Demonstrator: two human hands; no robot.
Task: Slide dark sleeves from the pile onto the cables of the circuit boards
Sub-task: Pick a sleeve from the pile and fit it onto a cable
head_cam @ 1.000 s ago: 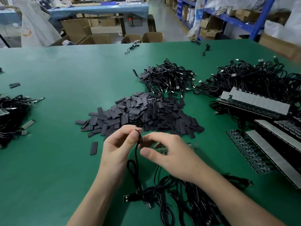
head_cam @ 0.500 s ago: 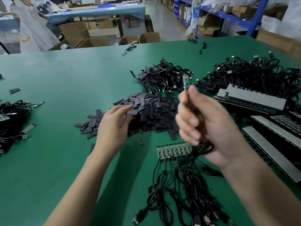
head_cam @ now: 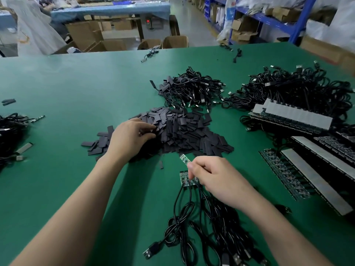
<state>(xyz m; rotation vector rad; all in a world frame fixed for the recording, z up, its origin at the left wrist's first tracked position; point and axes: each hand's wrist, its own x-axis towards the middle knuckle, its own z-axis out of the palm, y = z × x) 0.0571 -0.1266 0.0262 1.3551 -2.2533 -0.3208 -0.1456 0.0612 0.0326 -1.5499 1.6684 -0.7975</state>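
A pile of flat dark sleeves (head_cam: 184, 133) lies in the middle of the green table (head_cam: 67, 89). My left hand (head_cam: 130, 137) rests on the pile's left edge, fingers curled into the sleeves; whether it grips one is hidden. My right hand (head_cam: 215, 179) pinches a small green circuit board (head_cam: 184, 158) that sticks up from its fingertips. Below it a strip of joined green boards (head_cam: 187, 180) lies on the table. Their black cables (head_cam: 201, 227) with USB plugs trail toward me.
Two heaps of black cables (head_cam: 194, 91) (head_cam: 299, 89) lie behind the pile. Stacked board panels (head_cam: 292, 118) and long strips (head_cam: 315, 179) fill the right side. More cables (head_cam: 9, 135) sit at the left edge. Cardboard boxes and blue shelving stand beyond the table.
My right hand came down from head height to just above the board strip, still pinching the small board. My left hand pushed deeper into the sleeve pile.
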